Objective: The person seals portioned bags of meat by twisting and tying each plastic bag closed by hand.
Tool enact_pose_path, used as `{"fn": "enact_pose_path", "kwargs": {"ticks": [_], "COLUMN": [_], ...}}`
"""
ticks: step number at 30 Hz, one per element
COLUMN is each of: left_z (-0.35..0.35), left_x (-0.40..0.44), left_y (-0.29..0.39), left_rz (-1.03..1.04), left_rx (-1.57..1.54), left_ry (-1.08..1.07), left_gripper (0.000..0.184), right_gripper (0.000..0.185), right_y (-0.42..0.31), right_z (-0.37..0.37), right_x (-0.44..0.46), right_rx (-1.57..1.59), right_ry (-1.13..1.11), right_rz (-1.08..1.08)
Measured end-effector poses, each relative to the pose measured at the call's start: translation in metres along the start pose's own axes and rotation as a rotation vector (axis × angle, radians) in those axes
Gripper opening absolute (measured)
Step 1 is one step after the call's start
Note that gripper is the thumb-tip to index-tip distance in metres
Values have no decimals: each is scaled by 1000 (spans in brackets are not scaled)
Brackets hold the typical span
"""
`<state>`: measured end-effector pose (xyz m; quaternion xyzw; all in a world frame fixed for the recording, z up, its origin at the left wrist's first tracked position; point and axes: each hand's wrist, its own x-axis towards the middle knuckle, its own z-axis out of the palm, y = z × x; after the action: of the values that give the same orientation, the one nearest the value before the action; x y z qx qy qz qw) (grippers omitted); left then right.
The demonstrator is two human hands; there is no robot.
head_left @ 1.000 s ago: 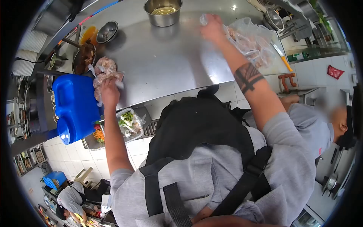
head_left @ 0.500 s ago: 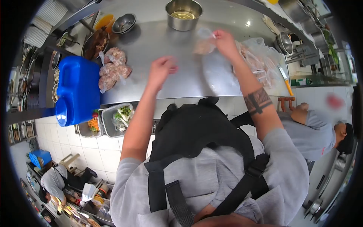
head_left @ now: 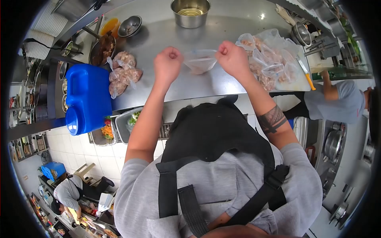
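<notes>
Bag [head_left: 200,62] hangs, corners clamped by left hand [head_left: 168,65] and right hand [head_left: 234,60]; either grip slipping could spill its contents.

Pot [head_left: 190,20] behind bag [head_left: 199,63], jug [head_left: 88,97] left, knife [head_left: 306,75] right

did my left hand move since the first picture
Yes, to the right: it was on the bagged meat beside the blue jug; now your left hand is clear of that pile.
</notes>
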<state>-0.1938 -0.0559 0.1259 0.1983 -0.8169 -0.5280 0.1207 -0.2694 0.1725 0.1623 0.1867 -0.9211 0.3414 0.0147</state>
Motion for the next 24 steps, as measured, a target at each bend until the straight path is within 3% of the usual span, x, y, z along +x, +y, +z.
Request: {"fn": "enact_pose_path", "kwargs": {"ticks": [5,8,10,11,13,14,16,17,19,21,23,24], "left_z": [1,-3,-4,-6,-13,-14,-14,-12,-2,14,14,8], "left_x": [-8,-2,0,-1,-9,-10,-9,-7,-4,2,7,10], "left_y": [-1,-2,-11,-9,-4,-5,-2,2,11,17,17,14], "left_rz": [56,23,73,73,-90,-95,-93,-88,-121,-110,-92,5], "left_rx": [58,47,-42,-43,-336,-338,-364,-362,-445,-484,-516,-579], "left_ry": [36,-55,-73,-72,-156,-151,-181,-183,-267,-326,-375,-306], "left_gripper": [12,14,13,13,11,11,10,10,9,12,14,19], "right_gripper": [13,12,15,15,38,38,62,73,77,72,55,41], "right_y": [-3,-4,21,31,51,67,102,113,94,62,44,38], "right_z": [-6,-10,0,-1,-2,4,29,53,86,101,107,110], "right_x": [-1,3,7,6,1,-1,-7,-13,-15,-8,13,12], "right_rx": [24,108,453,452,1155,1153,455,139,-138,-88,-39,144], "right_ry": [-8,-70,-166,-166,-56,-64,-270,-198,-92,-66,-560,-356], "right_rz": [-99,-66,-16,-17,246,247,-60,-271,-527,-581,-138,-232]}}
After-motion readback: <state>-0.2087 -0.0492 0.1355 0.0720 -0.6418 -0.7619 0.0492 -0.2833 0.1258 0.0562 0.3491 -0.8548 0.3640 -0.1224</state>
